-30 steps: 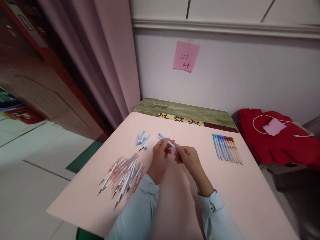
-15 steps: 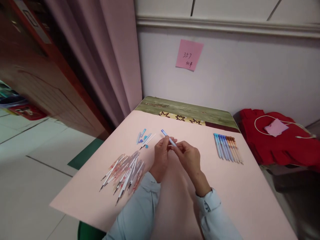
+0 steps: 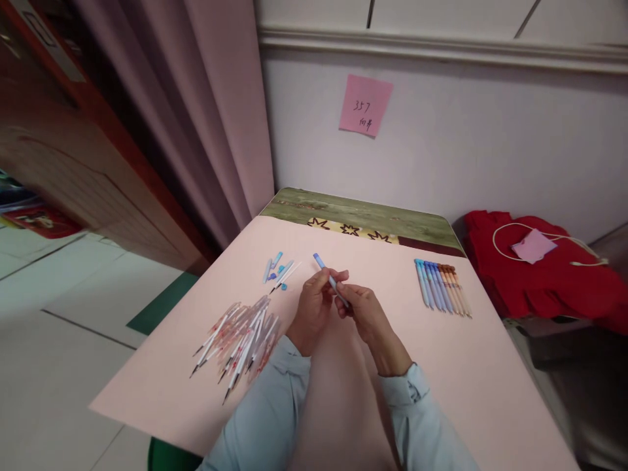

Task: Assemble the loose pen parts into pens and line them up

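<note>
A blue pen [image 3: 320, 261] is pinched between both hands over the middle of the table, its darker blue end pointing up and away to the left. My left hand [image 3: 314, 297] grips its middle, and my right hand [image 3: 360, 307] holds the lower end, whose tip lies partly behind the fingers. Left of my hands lie several loose blue pen parts [image 3: 267, 269] and white refills [image 3: 284, 278]. Nearer to me spreads a pile of refills and clear wrappers [image 3: 240, 340]. On the right, several assembled pens [image 3: 436, 288] in blue, purple and brown lie in a neat row.
Pale pink paper [image 3: 471, 379] covers the table, with a green wood-patterned strip [image 3: 367, 204] at its far edge by the wall. A red cloth [image 3: 490, 261] with a white cord lies at the right. A pink curtain [image 3: 220, 98] and wooden door [image 3: 98, 183] stand left.
My right hand has shifted slightly down along the pen, and the pen stands a little steeper. The whole view has moved slightly; the piles and the row look the same.
</note>
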A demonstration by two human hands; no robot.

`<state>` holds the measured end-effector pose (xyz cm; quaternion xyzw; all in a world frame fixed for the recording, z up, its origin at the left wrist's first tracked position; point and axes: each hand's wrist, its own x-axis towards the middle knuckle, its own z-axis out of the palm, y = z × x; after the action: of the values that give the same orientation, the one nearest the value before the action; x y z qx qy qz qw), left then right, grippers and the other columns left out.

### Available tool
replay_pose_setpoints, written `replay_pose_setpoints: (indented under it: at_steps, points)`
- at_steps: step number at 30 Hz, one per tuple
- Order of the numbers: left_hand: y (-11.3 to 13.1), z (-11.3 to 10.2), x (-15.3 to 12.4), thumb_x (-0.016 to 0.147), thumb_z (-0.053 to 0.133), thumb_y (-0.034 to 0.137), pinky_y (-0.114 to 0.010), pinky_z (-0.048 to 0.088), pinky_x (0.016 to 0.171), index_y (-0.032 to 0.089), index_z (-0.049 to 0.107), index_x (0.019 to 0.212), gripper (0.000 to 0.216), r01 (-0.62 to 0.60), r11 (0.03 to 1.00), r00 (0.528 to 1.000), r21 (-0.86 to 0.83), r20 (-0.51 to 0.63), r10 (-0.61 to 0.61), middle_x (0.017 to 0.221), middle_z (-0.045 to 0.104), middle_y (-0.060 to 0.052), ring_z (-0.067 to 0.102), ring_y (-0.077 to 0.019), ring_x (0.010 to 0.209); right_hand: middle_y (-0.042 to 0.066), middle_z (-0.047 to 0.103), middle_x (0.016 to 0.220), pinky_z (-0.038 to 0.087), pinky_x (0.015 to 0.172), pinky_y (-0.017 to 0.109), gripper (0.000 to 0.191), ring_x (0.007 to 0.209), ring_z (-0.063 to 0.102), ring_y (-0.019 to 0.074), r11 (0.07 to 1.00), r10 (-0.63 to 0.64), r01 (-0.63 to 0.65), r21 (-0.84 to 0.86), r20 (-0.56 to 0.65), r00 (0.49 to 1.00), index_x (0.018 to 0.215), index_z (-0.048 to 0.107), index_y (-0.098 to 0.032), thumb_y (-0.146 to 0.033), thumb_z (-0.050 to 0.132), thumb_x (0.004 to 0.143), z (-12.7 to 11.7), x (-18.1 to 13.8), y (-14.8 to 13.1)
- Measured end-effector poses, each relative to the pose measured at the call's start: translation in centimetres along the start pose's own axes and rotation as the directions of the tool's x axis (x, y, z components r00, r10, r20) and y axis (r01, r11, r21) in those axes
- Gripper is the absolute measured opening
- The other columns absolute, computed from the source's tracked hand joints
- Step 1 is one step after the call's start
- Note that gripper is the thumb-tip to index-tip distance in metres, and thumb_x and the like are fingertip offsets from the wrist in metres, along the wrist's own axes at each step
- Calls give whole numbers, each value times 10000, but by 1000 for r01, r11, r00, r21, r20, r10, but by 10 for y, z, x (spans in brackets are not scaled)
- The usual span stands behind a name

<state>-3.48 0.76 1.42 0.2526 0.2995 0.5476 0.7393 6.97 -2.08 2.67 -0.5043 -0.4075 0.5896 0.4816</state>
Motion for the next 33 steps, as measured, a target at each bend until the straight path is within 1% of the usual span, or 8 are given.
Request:
replay_pose_setpoints:
  at_steps: [4, 7, 13, 16, 20, 26, 29, 33]
  points:
    - [1, 0, 1, 746, 726, 519, -232, 362, 362, 170, 622, 808, 369, 14, 1000, 998, 0, -68, -14, 716, 700, -24, 457, -72, 363, 41, 661, 606, 453, 525, 245, 515, 507, 575, 124, 998, 62, -62, -14, -3, 998, 774, 731, -134, -637, 623, 794, -3, 3, 1]
    - [1, 0, 2, 734, 738, 522, -232, 377, 390, 159, 632, 818, 387, -41, 998, 994, 53, -100, 46, 646, 659, -11, 510, -97, 412, 68, 690, 634, 478, 567, 255, 584, 587, 644, 160, 993, 19, -24, -115, -47, 999, 728, 738, -136, -672, 536, 842, -7, 5, 0]
    - [-3, 0, 2, 737, 734, 530, -246, 389, 430, 131, 686, 849, 418, -99, 975, 983, 197, -131, 127, 738, 699, -59, 529, -99, 453, 10, 665, 620, 465, 596, 245, 265, 596, 599, 140, 965, -157, 153, -214, -3, 988, 725, 749, -172, -432, 715, 763, -8, 6, 3]
    - [-3, 0, 2, 772, 665, 599, -262, 431, 485, 123, 706, 898, 494, -103, 977, 981, 186, -143, 130, 783, 715, -93, 591, -134, 537, 3, 670, 626, 473, 619, 253, 221, 605, 602, 142, 947, -188, 165, -274, -57, 981, 767, 764, -189, -397, 692, 778, -9, 7, 6]
    - [0, 3, 1, 745, 723, 503, -236, 416, 484, 131, 695, 871, 394, -94, 977, 989, 190, -92, 113, 754, 701, -60, 569, -112, 532, 0, 656, 618, 454, 615, 254, 218, 603, 590, 142, 942, -195, 169, -290, -63, 979, 734, 749, -192, -388, 679, 798, -9, 8, 10]
    - [-1, -2, 2, 787, 672, 475, -214, 364, 390, 142, 647, 807, 334, -61, 987, 998, 151, -3, 62, 729, 692, -34, 464, -64, 402, 2, 586, 571, 369, 561, 254, 323, 556, 493, 120, 983, -168, 171, -71, 42, 985, 624, 683, -163, -425, 684, 814, -4, 7, 12]
    - [-1, -8, 3, 806, 639, 481, -221, 346, 350, 138, 655, 822, 343, -31, 993, 996, 110, 82, 22, 737, 702, -45, 442, -59, 346, 1, 582, 569, 349, 552, 251, 308, 538, 472, 110, 990, -68, 50, 129, 136, 988, 720, 718, -148, -448, 721, 790, -3, 5, 10]
    - [-2, -10, 2, 787, 656, 500, -210, 297, 313, 153, 659, 863, 355, 36, 999, 998, 34, 48, -37, 746, 712, -40, 402, -44, 306, 5, 603, 590, 349, 538, 244, 338, 517, 474, 100, 973, 26, -72, 220, 206, 978, 802, 737, -138, -471, 764, 749, -3, 6, 12]
